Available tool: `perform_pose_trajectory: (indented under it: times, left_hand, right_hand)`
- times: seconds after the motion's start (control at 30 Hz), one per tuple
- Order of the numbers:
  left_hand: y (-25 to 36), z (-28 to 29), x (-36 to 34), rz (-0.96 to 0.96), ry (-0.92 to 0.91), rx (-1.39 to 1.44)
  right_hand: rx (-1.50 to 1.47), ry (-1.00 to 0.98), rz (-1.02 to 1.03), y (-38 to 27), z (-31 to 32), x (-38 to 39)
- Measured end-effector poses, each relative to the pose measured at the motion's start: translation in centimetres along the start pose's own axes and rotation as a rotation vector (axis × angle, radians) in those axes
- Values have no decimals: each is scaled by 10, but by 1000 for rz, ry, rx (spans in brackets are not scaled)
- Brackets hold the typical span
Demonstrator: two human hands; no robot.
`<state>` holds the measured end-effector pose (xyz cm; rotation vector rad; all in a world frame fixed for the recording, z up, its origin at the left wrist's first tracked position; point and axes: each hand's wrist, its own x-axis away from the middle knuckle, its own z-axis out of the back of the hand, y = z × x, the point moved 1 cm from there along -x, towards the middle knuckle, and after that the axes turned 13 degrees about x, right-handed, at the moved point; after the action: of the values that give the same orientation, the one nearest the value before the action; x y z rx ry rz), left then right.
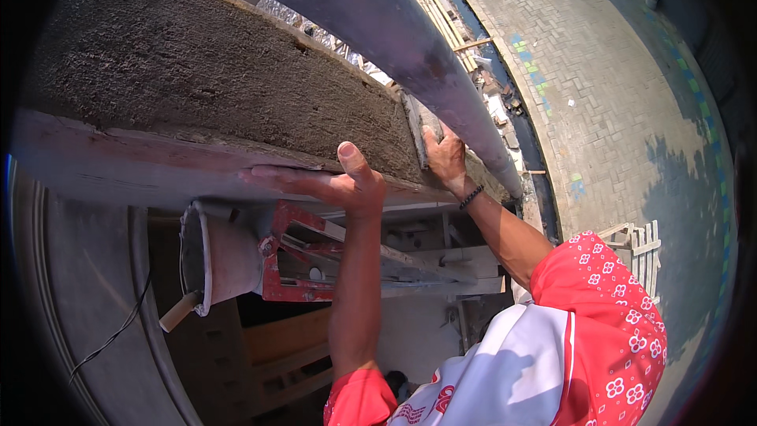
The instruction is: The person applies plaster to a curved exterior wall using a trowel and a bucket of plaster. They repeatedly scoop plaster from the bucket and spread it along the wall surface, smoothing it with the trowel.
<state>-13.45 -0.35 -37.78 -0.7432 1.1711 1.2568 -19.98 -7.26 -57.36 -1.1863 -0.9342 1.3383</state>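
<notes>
A rough grey mortar surface (197,63) tops a ledge, with a long wooden board (118,166) running along its near edge. My left hand (331,185) lies on that board, fingers stretched flat along its face and thumb hooked over the top onto the mortar. My right hand (445,158), a dark band on its wrist, grips a small mortar-smeared trowel (418,126). The trowel's blade stands against the mortar at the ledge's right end, just under the pipe.
A thick grey pipe (378,16) runs diagonally over the ledge. Below the board are a mortar-caked bucket (213,256) with a stick in it and a red metal frame (303,264). A brick-paved ground (599,71) lies far below at right, with wooden slats (639,241).
</notes>
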Motion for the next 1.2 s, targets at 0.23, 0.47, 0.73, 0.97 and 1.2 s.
perform_pose_trajectory:
  times: [0.23,0.47,0.73,0.97,1.2]
  left_hand:
    - [-10,9,1,-14,-12,-42]
    - [-5,6,1,-37,-12,-64]
    - [-2,1,2,-25,10,-37]
    - [-8,7,1,-34,15,-75]
    - [-11,4,3,-25,12,-25]
  right_hand:
    - [-59,10,123,-50,16,5]
    - [55,93,169,-37,8,-22]
    - [119,65,193,-37,0,-32]
    - [-20,99,254,-31,18,9]
    - [191,98,215,-40,10,-31]
